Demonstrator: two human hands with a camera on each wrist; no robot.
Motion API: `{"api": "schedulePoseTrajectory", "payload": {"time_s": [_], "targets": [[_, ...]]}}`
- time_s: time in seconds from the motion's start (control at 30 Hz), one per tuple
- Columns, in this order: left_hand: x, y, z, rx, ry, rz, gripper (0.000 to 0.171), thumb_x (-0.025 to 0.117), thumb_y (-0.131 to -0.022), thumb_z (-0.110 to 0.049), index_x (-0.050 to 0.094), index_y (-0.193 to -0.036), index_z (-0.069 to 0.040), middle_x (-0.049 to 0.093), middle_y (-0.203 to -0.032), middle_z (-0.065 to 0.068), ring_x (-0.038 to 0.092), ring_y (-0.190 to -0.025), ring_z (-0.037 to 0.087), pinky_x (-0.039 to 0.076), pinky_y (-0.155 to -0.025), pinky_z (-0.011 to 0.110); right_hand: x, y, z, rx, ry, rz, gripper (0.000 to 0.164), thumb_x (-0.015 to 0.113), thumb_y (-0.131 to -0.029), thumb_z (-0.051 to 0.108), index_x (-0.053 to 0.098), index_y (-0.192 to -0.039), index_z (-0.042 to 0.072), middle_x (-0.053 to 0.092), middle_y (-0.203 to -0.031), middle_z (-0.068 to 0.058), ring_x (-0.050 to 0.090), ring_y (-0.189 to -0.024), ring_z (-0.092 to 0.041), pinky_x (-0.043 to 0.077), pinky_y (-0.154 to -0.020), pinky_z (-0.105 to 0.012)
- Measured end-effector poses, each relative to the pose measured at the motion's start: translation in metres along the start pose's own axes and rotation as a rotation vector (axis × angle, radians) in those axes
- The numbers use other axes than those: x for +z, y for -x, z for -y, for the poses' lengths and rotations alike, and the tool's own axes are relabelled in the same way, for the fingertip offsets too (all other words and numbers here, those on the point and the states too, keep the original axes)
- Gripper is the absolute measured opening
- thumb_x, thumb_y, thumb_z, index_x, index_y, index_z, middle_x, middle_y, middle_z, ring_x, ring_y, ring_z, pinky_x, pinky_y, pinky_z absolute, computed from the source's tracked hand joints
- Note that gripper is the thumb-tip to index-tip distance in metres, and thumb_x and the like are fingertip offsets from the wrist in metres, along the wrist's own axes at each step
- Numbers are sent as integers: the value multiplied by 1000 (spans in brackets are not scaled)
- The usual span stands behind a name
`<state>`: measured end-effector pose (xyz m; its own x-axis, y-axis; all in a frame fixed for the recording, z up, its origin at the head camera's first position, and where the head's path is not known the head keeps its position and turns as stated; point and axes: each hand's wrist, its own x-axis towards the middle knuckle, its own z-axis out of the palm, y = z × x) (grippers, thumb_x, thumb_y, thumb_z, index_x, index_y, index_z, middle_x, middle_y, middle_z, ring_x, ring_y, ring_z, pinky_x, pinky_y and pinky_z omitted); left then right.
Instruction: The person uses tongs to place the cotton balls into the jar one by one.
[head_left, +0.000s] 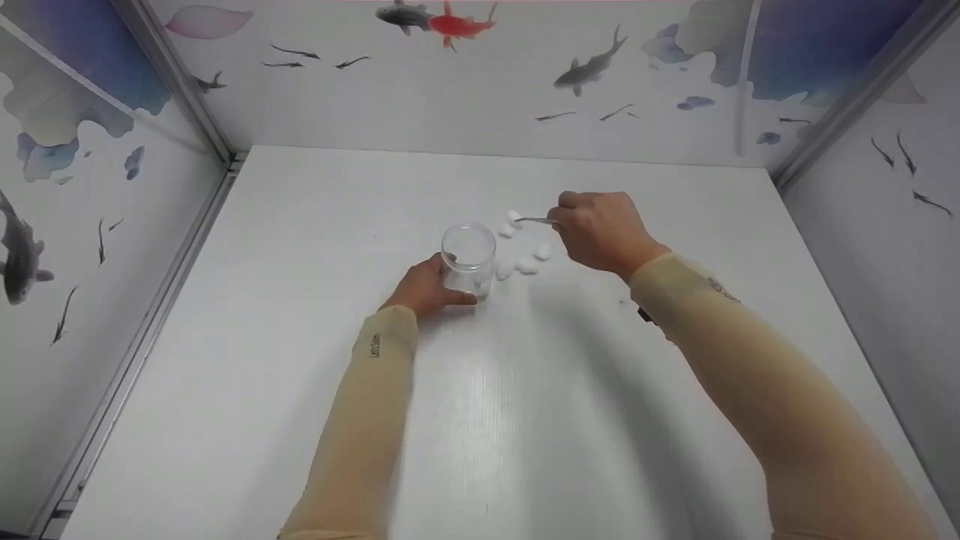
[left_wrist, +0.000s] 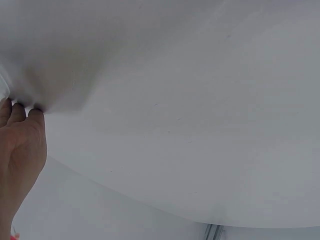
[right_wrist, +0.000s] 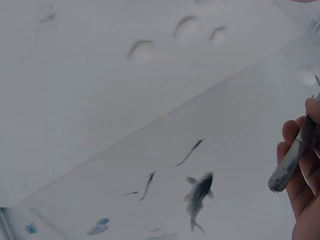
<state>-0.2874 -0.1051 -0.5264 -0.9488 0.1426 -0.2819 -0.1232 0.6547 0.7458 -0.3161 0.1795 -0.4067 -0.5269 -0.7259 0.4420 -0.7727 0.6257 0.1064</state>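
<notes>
A clear, lidless jar (head_left: 469, 259) stands on the white table, with a little white showing low inside it. My left hand (head_left: 427, 287) grips its side, thumb in front and fingers behind. In the left wrist view my fingertips (left_wrist: 36, 112) are beside the jar's edge (left_wrist: 3, 85). With my right hand (head_left: 600, 229) I hold metal tweezers (head_left: 536, 220), their rounded end sticking out of the palm in the right wrist view. The tweezer tips overlap a white cotton ball (head_left: 514, 217) beyond the jar. Several other cotton balls (head_left: 527, 266) lie just right of the jar.
The white table (head_left: 300, 375) is enclosed by panels printed with fish, a back wall (head_left: 487, 97) and two side walls. Metal frame posts (head_left: 180, 82) stand at the corners. A tiny speck (head_left: 622, 301) lies near my right sleeve.
</notes>
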Motion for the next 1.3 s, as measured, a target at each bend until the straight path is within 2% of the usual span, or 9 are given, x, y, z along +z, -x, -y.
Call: {"api": "schedulePoseTrajectory", "payload": {"time_s": [0.3,0.6,0.97,1.17,1.3], "targets": [[3,-4,2,-11,27,-4,95,92,-71,-38,43,-150,-20,49,-149,-1,40,-139,21,28,-118,41,11,-23,30,-83,-14,37,11,67,-89,3,77,-89,8,64,-76,-3,61,-58,-19,52,-44,-35],[6,-4,-1,-16,6,-7,95,92,-71,-38,43,-151,-23,48,-150,-1,38,-141,22,27,-118,42,22,-22,34,-99,-18,105,10,73,-85,3,78,-92,9,63,-77,-3,62,-59,-21,55,-47,-37],[4,-2,-3,-11,-5,2,96,91,-72,-39,41,-151,-19,46,-152,2,36,-142,23,26,-119,41,13,-13,20,-85,-37,50,8,70,-88,4,76,-90,8,62,-76,-4,62,-60,-21,53,-44,-38],[3,-2,0,-3,-10,-7,96,91,-72,-38,41,-151,-17,45,-152,4,36,-142,24,26,-119,41,9,5,-6,-2,-51,45,9,69,-88,2,76,-93,5,61,-76,-6,62,-60,-24,53,-46,-40],[2,-2,1,-9,-15,-6,97,90,-72,-39,40,-152,-17,44,-153,4,35,-143,24,25,-119,41,10,25,-27,67,-25,92,9,71,-87,1,76,-93,4,62,-77,-7,63,-60,-25,54,-49,-40]]}}
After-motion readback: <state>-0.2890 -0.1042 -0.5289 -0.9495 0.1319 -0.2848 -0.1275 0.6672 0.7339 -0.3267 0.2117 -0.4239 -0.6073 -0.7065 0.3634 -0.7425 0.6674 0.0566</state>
